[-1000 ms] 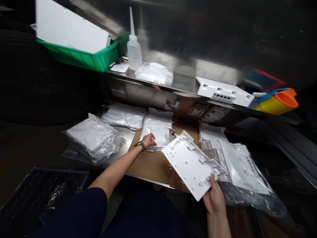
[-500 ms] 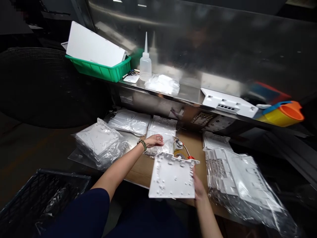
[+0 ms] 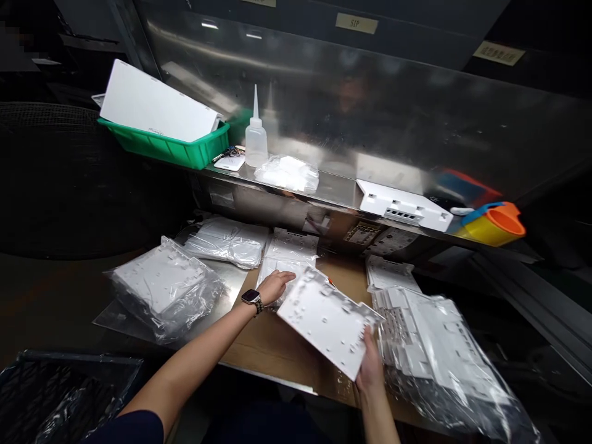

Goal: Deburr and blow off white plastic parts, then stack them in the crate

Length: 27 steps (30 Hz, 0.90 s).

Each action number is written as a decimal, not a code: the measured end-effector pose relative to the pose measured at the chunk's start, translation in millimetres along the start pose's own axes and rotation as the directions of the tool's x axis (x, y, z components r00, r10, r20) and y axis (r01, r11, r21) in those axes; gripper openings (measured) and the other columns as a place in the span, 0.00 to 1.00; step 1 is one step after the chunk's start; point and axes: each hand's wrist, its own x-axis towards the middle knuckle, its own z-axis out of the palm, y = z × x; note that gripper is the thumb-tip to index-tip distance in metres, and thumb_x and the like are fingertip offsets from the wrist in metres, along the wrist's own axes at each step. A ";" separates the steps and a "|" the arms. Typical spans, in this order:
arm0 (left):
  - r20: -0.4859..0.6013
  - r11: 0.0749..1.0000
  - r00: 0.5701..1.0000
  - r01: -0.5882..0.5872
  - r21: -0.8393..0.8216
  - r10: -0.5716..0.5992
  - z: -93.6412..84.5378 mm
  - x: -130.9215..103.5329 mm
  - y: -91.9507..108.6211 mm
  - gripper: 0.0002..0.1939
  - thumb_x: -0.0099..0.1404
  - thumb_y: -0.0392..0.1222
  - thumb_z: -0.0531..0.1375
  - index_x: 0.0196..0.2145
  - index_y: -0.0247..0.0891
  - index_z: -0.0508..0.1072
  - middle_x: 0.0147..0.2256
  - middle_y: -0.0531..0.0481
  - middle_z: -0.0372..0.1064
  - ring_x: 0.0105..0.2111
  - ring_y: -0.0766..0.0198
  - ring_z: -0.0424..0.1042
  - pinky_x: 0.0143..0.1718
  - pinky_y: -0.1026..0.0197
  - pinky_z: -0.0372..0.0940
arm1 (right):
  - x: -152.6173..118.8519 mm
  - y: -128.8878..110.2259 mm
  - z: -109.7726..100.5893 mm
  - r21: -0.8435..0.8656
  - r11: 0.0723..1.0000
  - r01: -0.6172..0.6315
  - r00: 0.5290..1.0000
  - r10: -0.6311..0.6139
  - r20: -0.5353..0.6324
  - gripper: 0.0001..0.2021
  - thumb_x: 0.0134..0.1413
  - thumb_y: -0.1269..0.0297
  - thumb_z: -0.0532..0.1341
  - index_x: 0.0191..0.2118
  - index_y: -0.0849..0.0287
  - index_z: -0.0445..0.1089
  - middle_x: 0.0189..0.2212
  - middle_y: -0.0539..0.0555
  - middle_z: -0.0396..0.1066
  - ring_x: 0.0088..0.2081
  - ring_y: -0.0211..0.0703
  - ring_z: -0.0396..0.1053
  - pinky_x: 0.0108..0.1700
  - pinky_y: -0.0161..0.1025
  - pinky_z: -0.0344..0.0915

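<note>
My right hand [image 3: 371, 365] grips a white plastic panel [image 3: 326, 320] by its right edge, thumb on top. Small bosses and clips dot the panel's face, and it tilts down to the right above the brown work surface [image 3: 259, 348]. My left hand [image 3: 276, 287], with a watch on the wrist, is held palm down with fingers stretched out. It hovers by the panel's upper left corner, over a stack of white panels [image 3: 292, 243] partly in clear plastic. Whether its fingertips touch the panel or the plastic I cannot tell.
Bagged white panels lie at left [image 3: 160, 277] and right [image 3: 430, 339]; flat wrapped pieces [image 3: 229, 240] lie behind. On the metal shelf [image 3: 335, 194] are a green bin [image 3: 176, 148], a squeeze bottle [image 3: 256, 143], clear bags [image 3: 287, 174], a white housing [image 3: 404, 206] and a yellow-orange container [image 3: 497, 225].
The panel has turned clockwise from nearly level to a slant in my right hand. My left wrist has rolled so the watch shows, and its fingers have straightened. The view has shifted.
</note>
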 end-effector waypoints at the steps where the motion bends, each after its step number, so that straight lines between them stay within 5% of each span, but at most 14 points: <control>1: 0.038 1.000 0.999 -0.007 0.005 0.007 -0.1 3.9 1.7 0.16 0.72 0.45 0.61 0.54 0.39 0.74 0.58 0.41 0.70 0.57 0.50 0.71 0.60 0.38 0.65 | -9.6 -2.6 -11.5 0.026 0.999 0.036 0.997 -0.034 -0.070 0.33 0.56 0.41 0.66 0.59 0.60 0.72 0.45 0.61 0.81 0.48 0.54 0.79 0.50 0.51 0.77; 4: 0.120 1.000 0.993 0.003 -0.002 -0.003 0.9 14.9 9.0 0.13 0.73 0.45 0.61 0.52 0.40 0.76 0.60 0.41 0.69 0.58 0.50 0.69 0.61 0.38 0.63 | -38.3 -1.7 -24.9 -0.023 0.976 0.217 0.945 -0.216 -0.245 0.34 0.59 0.43 0.65 0.64 0.59 0.66 0.50 0.61 0.79 0.49 0.52 0.78 0.53 0.49 0.75; 6: 0.153 1.000 0.988 0.020 -0.015 -0.017 2.0 21.9 15.3 0.14 0.73 0.45 0.61 0.53 0.40 0.76 0.60 0.41 0.69 0.59 0.50 0.69 0.62 0.37 0.62 | -53.0 7.4 -16.1 -0.140 0.944 0.300 0.910 -0.327 -0.257 0.35 0.60 0.43 0.65 0.65 0.60 0.66 0.52 0.62 0.77 0.51 0.55 0.77 0.53 0.50 0.74; 13: 0.174 0.984 0.982 0.100 -0.150 -0.073 -1.2 48.8 29.4 0.16 0.71 0.46 0.63 0.53 0.37 0.75 0.53 0.42 0.74 0.49 0.53 0.76 0.51 0.45 0.73 | -66.3 61.0 28.9 -0.401 0.813 0.423 0.894 -0.446 0.039 0.34 0.65 0.40 0.57 0.64 0.63 0.67 0.58 0.69 0.72 0.63 0.62 0.67 0.64 0.57 0.63; 19: -0.030 0.981 0.999 0.015 -0.194 -0.021 -16.3 41.0 46.2 0.19 0.68 0.32 0.60 0.55 0.43 0.77 0.61 0.45 0.71 0.61 0.51 0.69 0.64 0.43 0.61 | -74.8 54.3 36.5 -0.470 0.779 0.415 0.909 -0.366 0.197 0.27 0.69 0.45 0.54 0.61 0.57 0.70 0.55 0.65 0.75 0.66 0.59 0.64 0.68 0.57 0.58; 23: -0.034 0.972 0.996 -0.093 -0.214 0.087 -21.4 10.7 75.4 0.30 0.59 0.27 0.60 0.55 0.52 0.79 0.60 0.54 0.73 0.53 0.53 0.76 0.59 0.53 0.67 | -68.3 23.0 49.8 -0.370 0.886 0.279 0.952 -0.305 -0.012 0.29 0.62 0.39 0.59 0.56 0.59 0.73 0.52 0.65 0.77 0.59 0.60 0.71 0.63 0.54 0.65; 27: -0.067 0.958 0.991 -0.132 -0.254 0.119 -24.7 -29.4 104.8 0.39 0.54 0.26 0.59 0.62 0.51 0.73 0.66 0.52 0.65 0.29 0.59 0.76 0.34 0.60 0.73 | -60.5 -15.7 38.9 0.032 0.994 0.101 0.970 -0.091 -0.226 0.34 0.52 0.37 0.65 0.53 0.61 0.73 0.47 0.63 0.80 0.49 0.59 0.78 0.50 0.50 0.75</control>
